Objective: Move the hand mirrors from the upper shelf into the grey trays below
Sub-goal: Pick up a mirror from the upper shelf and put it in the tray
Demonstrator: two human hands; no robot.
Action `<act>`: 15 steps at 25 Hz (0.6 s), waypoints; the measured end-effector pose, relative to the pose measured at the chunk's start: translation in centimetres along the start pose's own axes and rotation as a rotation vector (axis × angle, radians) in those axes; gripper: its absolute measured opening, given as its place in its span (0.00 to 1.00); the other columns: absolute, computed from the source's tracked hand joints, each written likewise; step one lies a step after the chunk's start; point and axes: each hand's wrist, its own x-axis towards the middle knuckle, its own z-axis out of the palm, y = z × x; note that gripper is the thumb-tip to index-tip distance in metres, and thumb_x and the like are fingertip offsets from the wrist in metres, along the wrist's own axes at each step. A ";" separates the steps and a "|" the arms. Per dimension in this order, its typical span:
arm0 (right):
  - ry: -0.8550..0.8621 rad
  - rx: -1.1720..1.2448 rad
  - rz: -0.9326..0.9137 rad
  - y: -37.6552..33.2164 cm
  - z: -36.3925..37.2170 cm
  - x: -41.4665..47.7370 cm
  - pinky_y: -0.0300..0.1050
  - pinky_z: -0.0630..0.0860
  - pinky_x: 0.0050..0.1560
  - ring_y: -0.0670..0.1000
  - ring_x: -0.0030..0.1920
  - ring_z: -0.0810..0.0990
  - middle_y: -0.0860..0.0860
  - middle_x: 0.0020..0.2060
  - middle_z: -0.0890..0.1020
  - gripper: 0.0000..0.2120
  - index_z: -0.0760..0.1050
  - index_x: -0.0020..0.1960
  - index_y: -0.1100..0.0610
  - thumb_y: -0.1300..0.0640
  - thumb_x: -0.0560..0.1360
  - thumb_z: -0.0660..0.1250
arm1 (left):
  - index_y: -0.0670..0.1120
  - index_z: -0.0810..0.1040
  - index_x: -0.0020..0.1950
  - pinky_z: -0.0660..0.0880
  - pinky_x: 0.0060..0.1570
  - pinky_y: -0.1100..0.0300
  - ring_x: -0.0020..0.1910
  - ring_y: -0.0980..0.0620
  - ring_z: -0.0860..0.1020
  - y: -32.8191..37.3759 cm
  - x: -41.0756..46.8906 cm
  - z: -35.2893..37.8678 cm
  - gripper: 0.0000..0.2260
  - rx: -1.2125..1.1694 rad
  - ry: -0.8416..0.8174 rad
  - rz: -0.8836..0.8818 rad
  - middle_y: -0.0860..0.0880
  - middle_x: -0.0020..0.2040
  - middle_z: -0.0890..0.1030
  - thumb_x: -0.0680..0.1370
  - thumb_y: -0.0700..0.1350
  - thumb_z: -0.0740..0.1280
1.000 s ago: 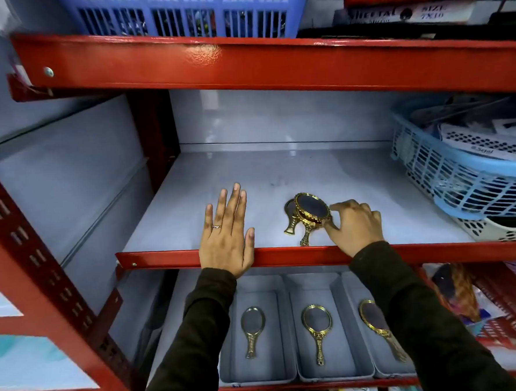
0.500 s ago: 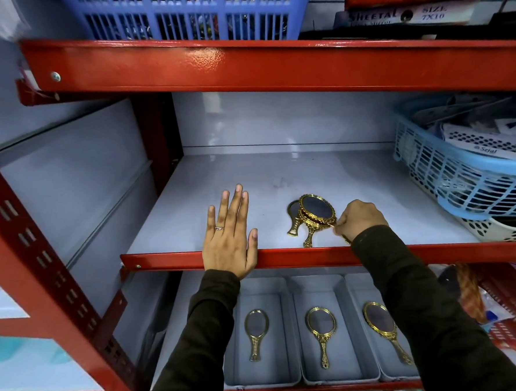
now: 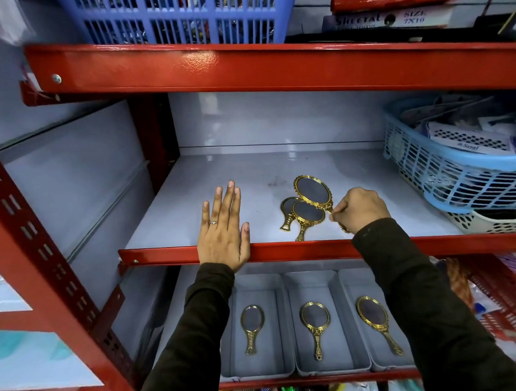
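My right hand [image 3: 359, 208] grips the handle of a gold hand mirror [image 3: 313, 191], which is tilted up off the upper shelf [image 3: 213, 180]. Two more gold mirrors lie beneath it near the shelf's front edge: one in front [image 3: 308, 215] and one partly covered behind it [image 3: 287, 209]. My left hand [image 3: 222, 230] rests flat and open on the shelf's front lip. Below stand three grey trays, left [image 3: 284, 329], middle [image 3: 337, 326] and right [image 3: 351, 286], each with one gold mirror lying in it.
A light blue basket [image 3: 461, 180] full of packets sits on the upper shelf at the right, over a white basket [image 3: 494, 223]. A blue crate [image 3: 179, 15] stands on the shelf above. Red shelf beams [image 3: 273, 70] frame the opening.
My right hand has taken the top mirror by its handle and lifted it off the pile, tilting it up. My left hand stays flat on the shelf edge.
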 end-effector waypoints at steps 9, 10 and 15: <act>-0.002 0.134 0.006 2.7 -2.9 -8.0 0.49 0.82 0.51 0.50 0.42 0.84 0.50 0.38 0.86 0.05 0.83 0.40 0.53 0.53 0.69 0.77 | 0.42 0.50 0.78 0.47 0.76 0.48 0.78 0.48 0.48 0.3 -0.1 -0.2 0.31 0.030 -0.024 -0.028 0.44 0.79 0.51 0.76 0.52 0.50; -0.018 0.137 0.010 3.3 -3.0 -9.1 0.48 0.82 0.50 0.48 0.40 0.84 0.48 0.37 0.86 0.05 0.83 0.40 0.53 0.53 0.69 0.77 | 0.42 0.50 0.78 0.47 0.76 0.48 0.78 0.48 0.48 0.3 -0.1 -0.3 0.31 0.032 -0.026 -0.031 0.44 0.79 0.51 0.77 0.52 0.50; -0.101 0.123 0.021 6.0 -2.4 -13.6 0.43 0.82 0.46 0.41 0.38 0.83 0.44 0.36 0.85 0.03 0.84 0.39 0.50 0.53 0.70 0.76 | 0.41 0.49 0.78 0.46 0.76 0.48 0.78 0.49 0.47 0.4 -0.1 -0.3 0.31 0.027 -0.024 -0.041 0.44 0.79 0.51 0.77 0.51 0.50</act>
